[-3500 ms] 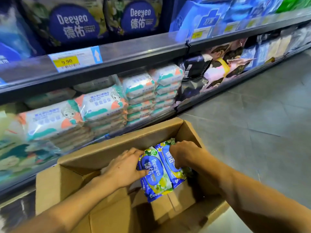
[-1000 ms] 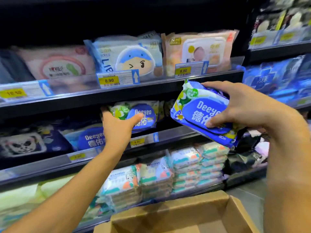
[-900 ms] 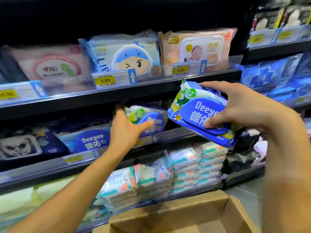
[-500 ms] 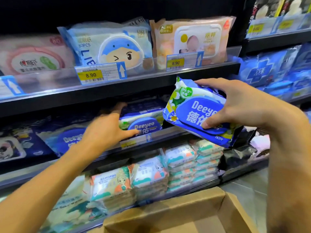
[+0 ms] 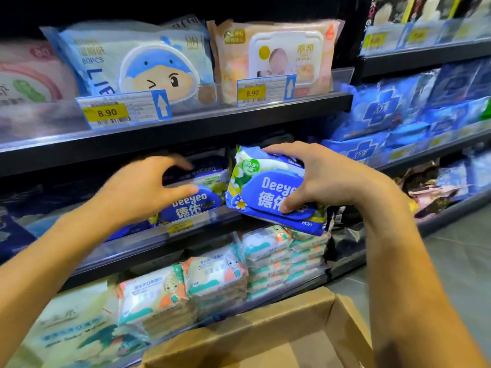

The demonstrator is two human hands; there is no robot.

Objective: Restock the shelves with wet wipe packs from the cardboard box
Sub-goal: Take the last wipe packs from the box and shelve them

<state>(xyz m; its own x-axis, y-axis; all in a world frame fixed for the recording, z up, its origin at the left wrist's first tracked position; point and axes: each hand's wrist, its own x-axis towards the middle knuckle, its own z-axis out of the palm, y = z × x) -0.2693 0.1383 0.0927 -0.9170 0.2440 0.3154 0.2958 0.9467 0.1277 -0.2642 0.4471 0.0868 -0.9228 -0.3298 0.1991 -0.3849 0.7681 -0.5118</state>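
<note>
1. The cardboard box [image 5: 265,338] sits open below your arms, close against the shelving, probably so each reach is short.
2. Your right grip [image 5: 326,179] holds a Deeyeo wet wipe pack [image 5: 265,197], fingers over its top edge and thumb on its front. The label faces out, and the pack is just in front of the middle shelf [image 5: 127,248].
3. Your left grip [image 5: 143,192] is spread wide and holds nothing. It arches at the shelved Deeyeo pack [image 5: 191,205], likely steadying it to keep the neighbouring slot free; blur hides any contact.
</note>
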